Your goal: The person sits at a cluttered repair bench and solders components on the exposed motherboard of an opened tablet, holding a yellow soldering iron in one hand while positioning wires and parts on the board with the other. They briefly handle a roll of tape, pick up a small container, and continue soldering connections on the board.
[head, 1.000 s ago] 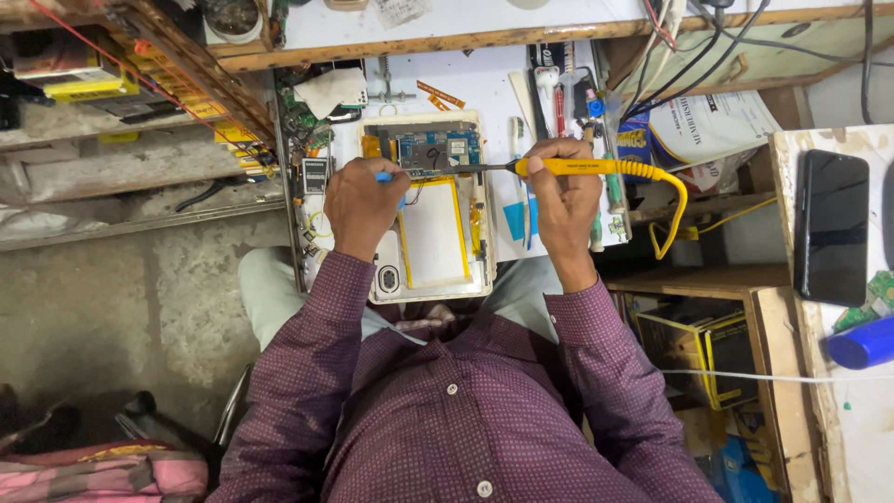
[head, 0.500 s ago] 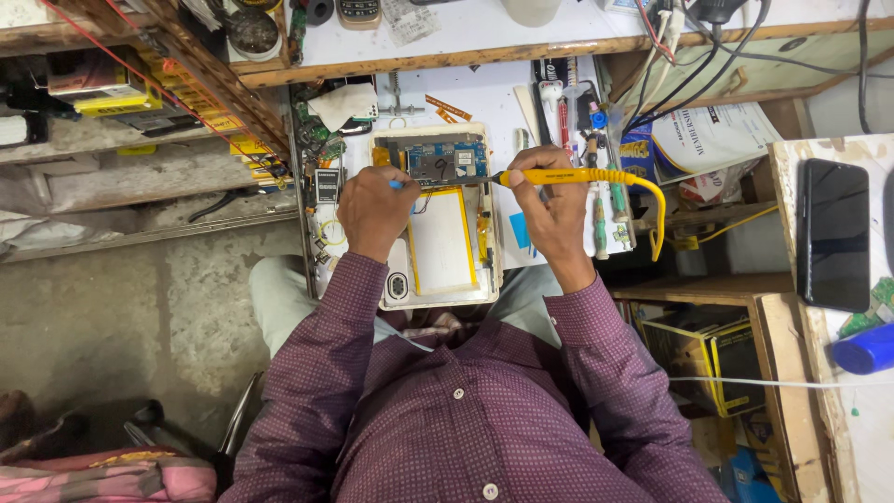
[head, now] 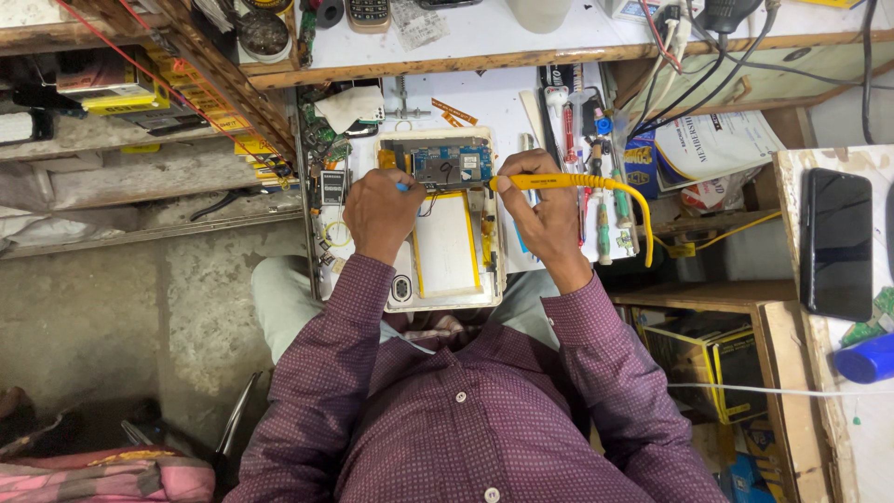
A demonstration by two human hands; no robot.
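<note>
1. Right hand (head: 549,219) is wrapped shut around the yellow soldering iron (head: 568,182), pencil-style, tip pointing left at the blue circuit board (head: 453,164). Gripping it close to the front gives me finer control, I reckon.
2. Left hand (head: 382,212) is mostly closed too, pinching something small and blue (head: 402,187) right at the board's left edge. Could be tweezers or a bit of wire; honestly can't tell from this angle.
3. Both hands rest on the opened tablet (head: 447,279), which lies back-off and flat between them, white battery (head: 445,244) in the middle and the board at the far end. Leaning my wrists on it probably keeps things steady.
4. Iron's yellow cord (head: 643,224) loops off to the right, clear of the work.
5. Just right of the tablet there's a row of screwdrivers and picks (head: 596,158) on the white bench top (head: 503,107), all within easy reach. A white rag (head: 349,107) sits at the upper left.
6. Further out: a wooden shelf edge (head: 466,58) above with cables (head: 689,65) hanging down, a black phone (head: 836,244) face up on the side table at right, and a blue bottle (head: 866,359) below it.
7. Concrete floor (head: 121,326) on my left, pink bag (head: 102,470) in the corner.
</note>
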